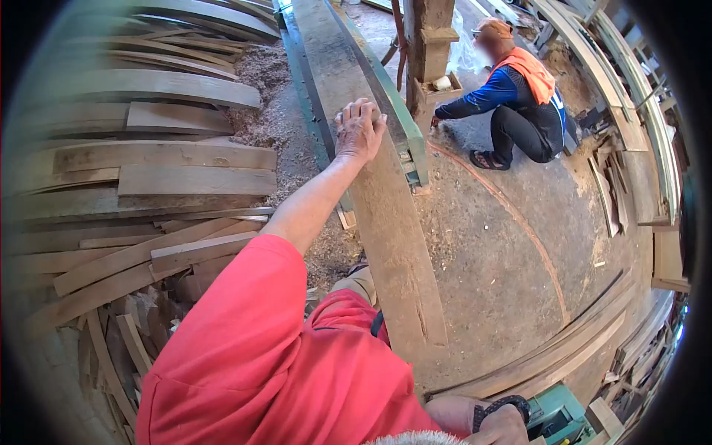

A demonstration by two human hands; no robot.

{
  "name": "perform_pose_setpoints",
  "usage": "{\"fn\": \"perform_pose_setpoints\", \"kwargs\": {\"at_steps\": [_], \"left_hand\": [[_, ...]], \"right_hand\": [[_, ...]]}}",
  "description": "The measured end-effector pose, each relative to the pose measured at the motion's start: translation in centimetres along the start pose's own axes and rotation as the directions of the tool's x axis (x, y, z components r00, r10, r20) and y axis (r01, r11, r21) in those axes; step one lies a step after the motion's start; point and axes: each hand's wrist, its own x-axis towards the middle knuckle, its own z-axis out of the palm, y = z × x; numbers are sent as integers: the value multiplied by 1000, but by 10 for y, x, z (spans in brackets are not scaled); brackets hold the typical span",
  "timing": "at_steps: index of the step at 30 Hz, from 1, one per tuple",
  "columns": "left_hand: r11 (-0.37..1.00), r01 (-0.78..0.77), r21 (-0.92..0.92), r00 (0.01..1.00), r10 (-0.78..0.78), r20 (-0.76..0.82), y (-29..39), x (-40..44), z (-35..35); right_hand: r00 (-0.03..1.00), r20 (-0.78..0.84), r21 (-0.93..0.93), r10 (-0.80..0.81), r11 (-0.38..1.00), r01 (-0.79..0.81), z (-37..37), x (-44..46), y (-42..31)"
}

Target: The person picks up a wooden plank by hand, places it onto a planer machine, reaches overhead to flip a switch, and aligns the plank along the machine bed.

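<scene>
My left hand (360, 132) lies palm down on the upper face of a long, wide wooden plank (393, 245). Its thumb is spread from the fingers, which are slightly bent. The plank runs from the green machine bed (400, 119) back toward my red shirt, its near end beyond the bed's edge. At the bottom edge, my right hand (502, 428) is partly cut off, with a dark band on the wrist. It is beside a green metal machine part (560, 415); its fingers are hidden, so any grip cannot be made out.
Stacked boards (196, 178) fill the left side, with wood shavings (263, 93) beside them. A co-worker (519, 96) squats beyond a wooden post (430, 44), reaching toward the floor. An orange-brown strip (512, 208) curves over the concrete. More long boards (571, 345) lie at lower right.
</scene>
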Motion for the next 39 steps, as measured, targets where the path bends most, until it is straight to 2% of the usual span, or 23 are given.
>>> {"fn": "perform_pose_setpoints", "kwargs": {"at_steps": [2, 4, 8, 12, 14, 15, 16, 17, 19, 20, 22, 23, 25, 26, 28, 33, 35, 39], "left_hand": [[1000, 6, -7, 1000, -6, 5, -2, 1, 2], [999, -42, 19, 996, 44, -74, -1, 0, 4], [1000, -19, 9, 1000, 19, -13, -1, 1, 3], [1000, -14, 14, 1000, 14, -14, -6, -1, 7], [1000, -31, 5, 999, 31, -20, -7, 1, 11], [1000, -27, 13, 999, 27, -19, -8, 1, 12], [1000, -22, 20, 1000, 22, -22, -7, 1, 12], [998, -32, 54, 999, 34, -35, -7, 1, 12], [999, -30, 37, 999, 31, -22, -4, 0, 8], [999, -24, 34, 999, 25, -21, -4, 1, 7], [999, -34, 38, 999, 35, -12, -6, 2, 8], [999, -42, 21, 999, 43, -24, -7, 2, 9], [999, -52, 0, 998, 52, -24, -6, 0, 6], [998, -62, -5, 998, 62, -13, -8, 0, 8], [999, -54, -4, 998, 54, -24, -9, 1, 9], [999, -38, 17, 999, 37, 18, -12, 2, 11], [999, -41, 24, 999, 40, 17, -12, 2, 11], [1000, -24, 13, 999, 24, 28, -11, 2, 11]], "right_hand": [[1000, -22, -8, 13, 1000, -14, 0, -1, -3], [998, -56, -15, 20, 1000, -21, 2, -3, -5], [990, -136, -27, 40, 999, -44, 6, -10, -10], [939, -333, -28, 86, 995, -101, 29, -33, -33], [838, -535, -36, 107, 988, -149, 35, -51, -37], [750, -651, -30, 117, 983, -179, 34, -61, -34], [730, -679, -53, 77, 987, -154, 20, -72, -20], [693, -721, -83, 23, 989, -120, -15, -83, 14], [524, -852, -153, -13, 962, -225, -58, -118, 65], [291, -957, -187, -12, 793, -579, -67, -123, 82], [173, -985, -141, 24, 474, -869, -72, -168, 120], [162, -987, -134, 18, 478, -868, -66, -183, 131], [120, -975, -46, 189, 353, -935, -53, -203, 143], [106, -977, -35, 184, 356, -934, -48, -206, 150], [182, -982, -179, 44, 64, -982, -38, -208, 161], [160, -987, -159, -5, 123, -980, -48, -213, 178], [209, -978, -209, 16, -19, -978, -48, -212, 182], [187, -981, -190, 43, -60, -980, -51, -208, 180]]}}
